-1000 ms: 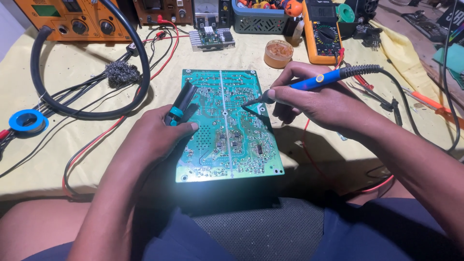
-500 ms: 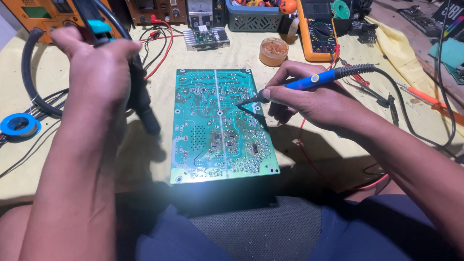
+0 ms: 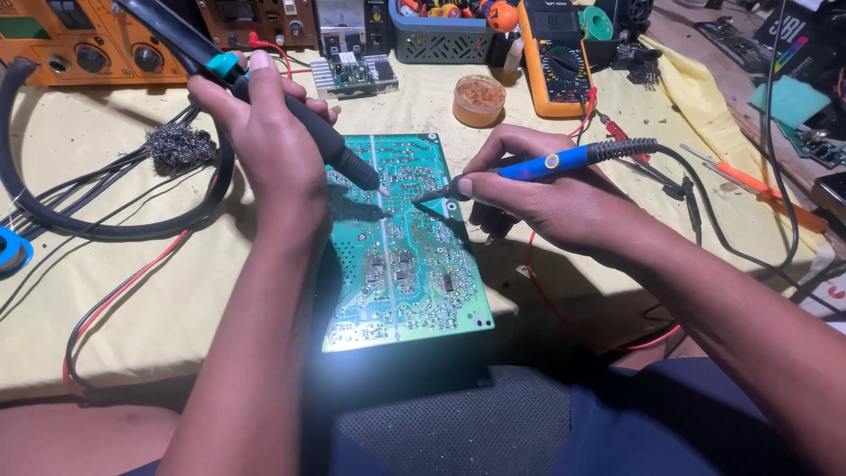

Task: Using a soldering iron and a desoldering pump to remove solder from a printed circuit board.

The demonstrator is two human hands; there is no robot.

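Where tools crowd, yellow cloth [image 3: 106, 291], green circuit board [image 3: 405, 264]

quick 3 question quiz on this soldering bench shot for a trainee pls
1. Which hand holds the blue-handled soldering iron?
2. True or false: the black desoldering pump in the left hand lies flat on the cloth.
3. What do both tool tips point at?

Key:
1. The right hand.
2. False; it is held tilted above the board.
3. The green circuit board, near its upper middle.
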